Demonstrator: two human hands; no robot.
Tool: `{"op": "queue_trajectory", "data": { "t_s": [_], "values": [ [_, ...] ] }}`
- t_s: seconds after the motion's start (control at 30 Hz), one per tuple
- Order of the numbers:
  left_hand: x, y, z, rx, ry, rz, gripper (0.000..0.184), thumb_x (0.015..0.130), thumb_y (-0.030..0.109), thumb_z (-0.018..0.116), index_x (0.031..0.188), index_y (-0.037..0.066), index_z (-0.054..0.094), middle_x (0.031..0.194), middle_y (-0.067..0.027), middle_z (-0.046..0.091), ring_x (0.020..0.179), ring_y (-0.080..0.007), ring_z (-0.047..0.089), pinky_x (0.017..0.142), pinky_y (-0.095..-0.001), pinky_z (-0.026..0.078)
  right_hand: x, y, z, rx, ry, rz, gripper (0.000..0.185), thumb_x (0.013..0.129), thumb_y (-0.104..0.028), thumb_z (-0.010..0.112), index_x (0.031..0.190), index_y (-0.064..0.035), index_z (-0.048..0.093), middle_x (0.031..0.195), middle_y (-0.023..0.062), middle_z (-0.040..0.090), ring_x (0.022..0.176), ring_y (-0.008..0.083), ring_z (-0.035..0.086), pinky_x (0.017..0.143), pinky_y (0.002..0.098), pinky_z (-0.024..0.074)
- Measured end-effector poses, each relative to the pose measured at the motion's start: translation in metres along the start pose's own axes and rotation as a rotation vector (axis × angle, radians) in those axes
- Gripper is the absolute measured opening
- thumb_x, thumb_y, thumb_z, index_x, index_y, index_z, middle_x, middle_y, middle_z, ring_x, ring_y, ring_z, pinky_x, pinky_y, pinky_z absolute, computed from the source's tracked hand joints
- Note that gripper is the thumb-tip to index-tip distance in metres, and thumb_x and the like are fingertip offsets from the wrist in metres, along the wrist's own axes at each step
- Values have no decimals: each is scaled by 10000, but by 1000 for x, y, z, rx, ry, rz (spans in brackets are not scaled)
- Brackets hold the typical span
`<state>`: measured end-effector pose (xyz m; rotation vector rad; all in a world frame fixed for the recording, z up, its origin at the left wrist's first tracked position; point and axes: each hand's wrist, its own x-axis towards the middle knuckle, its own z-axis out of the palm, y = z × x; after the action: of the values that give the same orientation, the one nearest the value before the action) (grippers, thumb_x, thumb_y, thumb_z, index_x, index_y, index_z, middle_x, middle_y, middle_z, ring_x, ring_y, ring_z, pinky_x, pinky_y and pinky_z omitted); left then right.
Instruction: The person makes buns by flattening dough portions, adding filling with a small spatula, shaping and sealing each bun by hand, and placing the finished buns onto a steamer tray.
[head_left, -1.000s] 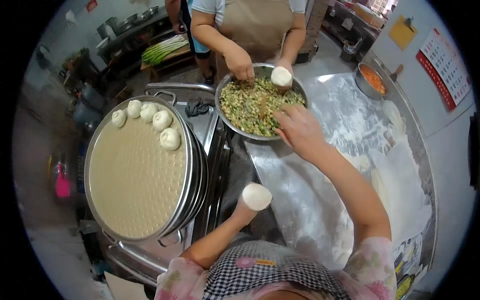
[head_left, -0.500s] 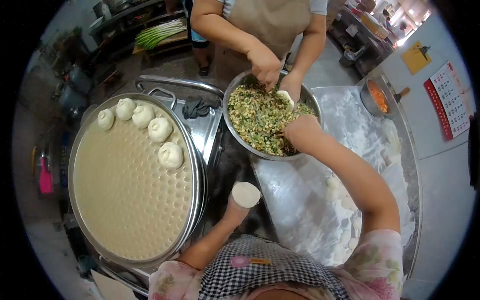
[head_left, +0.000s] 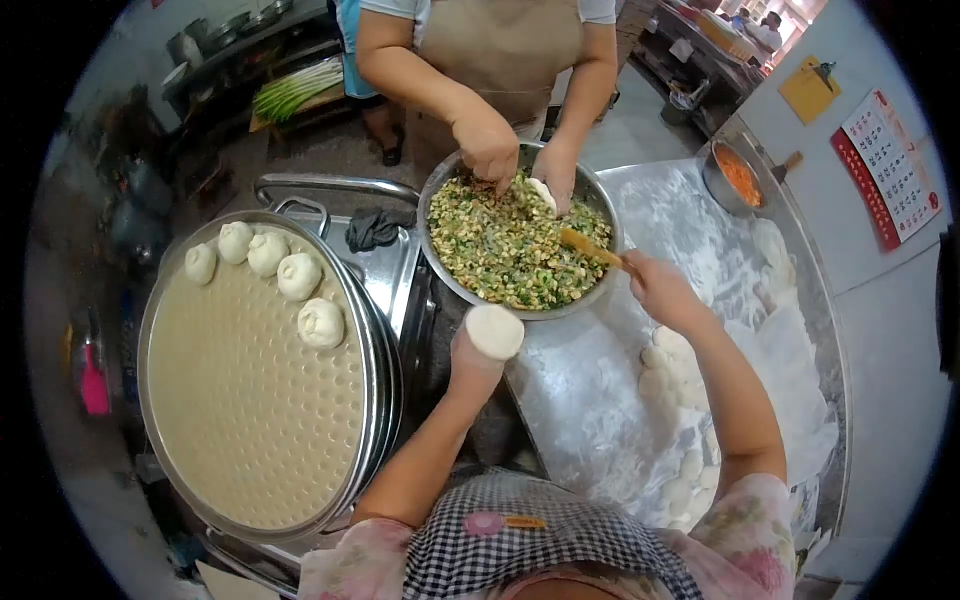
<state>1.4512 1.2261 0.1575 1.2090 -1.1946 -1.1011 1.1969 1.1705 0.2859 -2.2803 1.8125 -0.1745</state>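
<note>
- right hand [head_left: 665,291] backed out to the rim of the bowl [head_left: 560,311], fingers pinching the spatula [head_left: 590,246]
- wrapper [head_left: 495,332] sits on left hand [head_left: 474,372], just off left edge of tabletop [head_left: 580,400]; fingers hidden, can't tell
- wrapper's probably soft, floppy, cradle it underneath

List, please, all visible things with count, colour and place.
Large bowl: 1, silver, upper centre
Filling: one mass, green-yellow, in large bowl
Utensil: 1, yellow-brown, at large bowl
Stacked trays: uncounted, silver and tan, left
Buns: 5, white, on stacked trays
Dough wrapper: 1, white, near large bowl
Table: 1, silver with white flour, right
Dough pieces: several, white, on table
Small bowl: 1, silver, table's far end
Cloth: 1, dark, beside large bowl
Stalks: one bunch, green, upper left
Kitchenware: several, grey, upper left
Calendar: 1, red and white, upper right
Clipboard: 1, yellow, upper right
Co-worker's hands: 2, bare, at large bowl
Left hand: 1, bare, under dough wrapper
Right hand: 1, bare, holding utensil
</note>
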Motion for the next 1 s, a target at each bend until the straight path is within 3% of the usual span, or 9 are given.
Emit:
{"op": "queue_trajectory", "data": {
  "t_s": [0.17,0.27,0.47,0.57,0.67,0.8,0.83,0.93,1.0],
  "values": [
    [49,14,12,-347,-32,-197,336,757,6,642,1057,3,492,872,-94,600,739,-186,623,548,-280,524,30,43,12,-12,68,127,221,818,-87,463,993,-32,587,901,224,614,868,403,578,746,462,460],
    [69,30,11,-313,-51,-288,170,802,5,614,960,7,552,856,-81,622,705,-152,603,609,-252,515,59,57,26,15,48,236,205,805,-112,501,930,-29,641,863,221,633,812,390,606,715,449,468],
    [100,22,5,-286,-83,-393,250,750,-45,670,964,-4,546,882,-72,597,747,-162,599,608,-253,519,90,26,31,479,-204,302,201,773,-135,551,844,-1,682,703,169,646,627,256,619,629,382,473],
    [111,25,3,-194,-96,-434,251,740,-57,672,953,-4,550,877,-75,599,734,-164,603,588,-249,517,103,20,46,453,-321,145,217,779,-91,514,875,10,681,677,132,635,607,218,606,612,358,477],
    [121,20,2,-138,-108,-488,237,735,-78,655,937,2,560,867,-85,612,700,-174,615,555,-258,514,93,-8,45,492,-208,114,235,782,-64,484,887,-1,685,669,126,631,599,213,602,612,357,481],
    [127,11,5,-14,-90,-408,178,732,-73,649,887,-4,598,813,-65,632,709,-164,628,556,-261,525,81,-43,43,288,-100,36,230,813,-108,510,947,-9,669,823,211,650,765,327,642,731,425,491],
    [131,0,5,15,-107,-386,170,699,8,706,828,-11,596,824,-117,648,728,-229,652,587,-310,529,78,-51,42,251,-99,-30,244,826,-134,525,998,-19,654,875,236,635,838,378,620,776,450,481],
    [137,-15,1,666,-109,112,287,665,137,747,825,-21,568,828,-196,637,764,-328,644,652,-375,516,60,-73,47,220,-25,-189,254,832,-139,519,1029,-53,654,865,225,636,822,383,616,781,445,481],
    [142,-25,3,611,-64,180,407,641,239,756,854,-31,540,831,-244,615,814,-398,611,715,-414,492,56,-73,50,257,-53,-248,253,824,-120,508,1026,-52,644,881,227,629,825,385,610,782,445,478]
  ]
}}
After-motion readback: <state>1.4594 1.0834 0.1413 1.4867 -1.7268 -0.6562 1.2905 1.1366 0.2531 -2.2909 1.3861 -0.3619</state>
